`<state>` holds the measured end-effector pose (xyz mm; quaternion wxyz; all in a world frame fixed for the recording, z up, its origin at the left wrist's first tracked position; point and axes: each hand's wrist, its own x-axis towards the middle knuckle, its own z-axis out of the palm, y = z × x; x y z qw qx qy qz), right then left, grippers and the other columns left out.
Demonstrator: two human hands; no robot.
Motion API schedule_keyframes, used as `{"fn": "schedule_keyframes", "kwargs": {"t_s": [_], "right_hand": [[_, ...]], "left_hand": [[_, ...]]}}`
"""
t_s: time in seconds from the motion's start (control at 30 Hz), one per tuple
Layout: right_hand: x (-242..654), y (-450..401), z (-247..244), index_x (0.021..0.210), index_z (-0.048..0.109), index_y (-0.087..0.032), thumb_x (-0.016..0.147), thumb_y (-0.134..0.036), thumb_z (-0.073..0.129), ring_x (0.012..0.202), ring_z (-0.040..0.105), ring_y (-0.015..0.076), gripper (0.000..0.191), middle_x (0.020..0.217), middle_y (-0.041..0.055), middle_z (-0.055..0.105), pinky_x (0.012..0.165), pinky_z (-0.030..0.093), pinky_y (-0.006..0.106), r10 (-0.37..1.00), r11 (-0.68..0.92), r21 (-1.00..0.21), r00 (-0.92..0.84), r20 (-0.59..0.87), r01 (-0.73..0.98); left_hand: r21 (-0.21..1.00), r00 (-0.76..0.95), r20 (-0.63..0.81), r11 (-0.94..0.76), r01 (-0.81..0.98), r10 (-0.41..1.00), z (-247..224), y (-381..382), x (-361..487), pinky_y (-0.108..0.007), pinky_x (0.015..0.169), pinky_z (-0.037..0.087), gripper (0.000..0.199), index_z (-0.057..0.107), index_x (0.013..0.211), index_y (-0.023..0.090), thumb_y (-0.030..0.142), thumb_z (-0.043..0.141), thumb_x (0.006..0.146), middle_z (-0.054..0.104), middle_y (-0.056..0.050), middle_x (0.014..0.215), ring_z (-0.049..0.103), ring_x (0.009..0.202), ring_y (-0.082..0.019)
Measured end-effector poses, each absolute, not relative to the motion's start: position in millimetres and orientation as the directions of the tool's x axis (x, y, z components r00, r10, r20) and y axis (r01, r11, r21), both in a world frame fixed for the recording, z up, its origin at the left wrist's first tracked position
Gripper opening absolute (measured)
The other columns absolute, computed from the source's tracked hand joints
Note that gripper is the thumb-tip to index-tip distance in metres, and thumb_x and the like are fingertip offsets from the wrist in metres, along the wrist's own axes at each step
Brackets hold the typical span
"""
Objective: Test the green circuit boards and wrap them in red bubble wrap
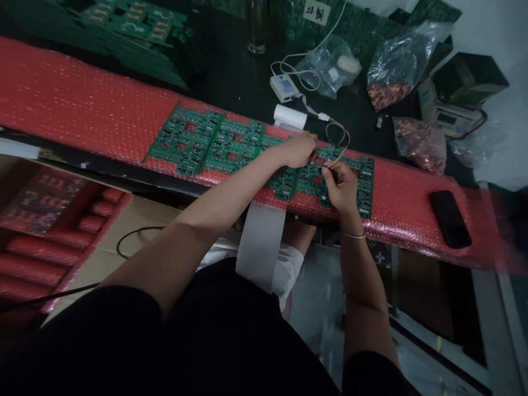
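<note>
My right hand [343,186] pinches the end of a thin multi-wire cable [344,154] over the green circuit boards. The cable loops back through a white connector [323,116] to a small white device with a lit screen [284,87]. My left hand [299,150] is closed, its fingertips low over the boards close to the right hand; what they hold, if anything, is hidden. Several circuit board panels [237,144] lie in a row on red bubble wrap [103,118]. A white roll of labels or paper [290,117] sits behind the left hand.
A tall stack of circuit boards [136,41] stands back left, a glass [256,33] back centre. Bags of copper-coloured parts [421,144] and a scale-like instrument [449,118] are at right. A black phone [449,219] lies on the wrap. A cardboard box [111,236] holds red-wrapped bundles.
</note>
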<state>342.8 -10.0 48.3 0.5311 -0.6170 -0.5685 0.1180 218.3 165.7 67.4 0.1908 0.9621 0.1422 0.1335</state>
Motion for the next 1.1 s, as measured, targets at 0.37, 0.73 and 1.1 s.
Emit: {"fn": "schedule_keyframes", "kwargs": {"t_s": [0.37,0.73,1.1], "right_hand": [[356,3,62,0.100,0.073,-0.025,0.090,-0.051,0.073,0.090,0.075,0.0191,0.027,0.102,0.0030,0.078,0.085,0.061,0.037,0.795,0.229,-0.898,0.461,0.395,0.375],[359,112,53,0.109,0.071,-0.029,0.089,-0.065,0.069,0.095,0.073,0.0240,0.042,0.103,0.0062,0.074,0.083,0.061,0.043,0.907,0.189,-0.864,0.253,0.335,0.466],[327,119,59,0.087,0.064,-0.023,0.101,-0.054,0.056,0.078,0.065,0.0233,0.034,0.078,0.0056,0.066,0.083,0.054,0.042,0.922,0.124,-0.436,0.059,0.383,0.891]], "left_hand": [[0.277,0.916,0.257,-0.932,0.234,0.307,76,129,174,-0.054,0.113,0.038,0.027,0.079,0.116,0.020,0.030,0.062,0.097,0.064,-0.016,0.135,0.053,0.133,-0.037],[0.356,0.870,0.279,-0.885,0.300,0.406,89,62,96,-0.051,0.115,0.041,0.045,0.064,0.140,0.014,0.041,0.053,0.106,0.058,-0.017,0.148,0.046,0.142,-0.035],[0.440,0.799,0.412,-0.863,0.246,0.438,56,15,15,-0.044,0.102,0.055,0.026,0.070,0.122,0.014,0.027,0.058,0.104,0.071,-0.013,0.120,0.062,0.115,-0.027]]}}
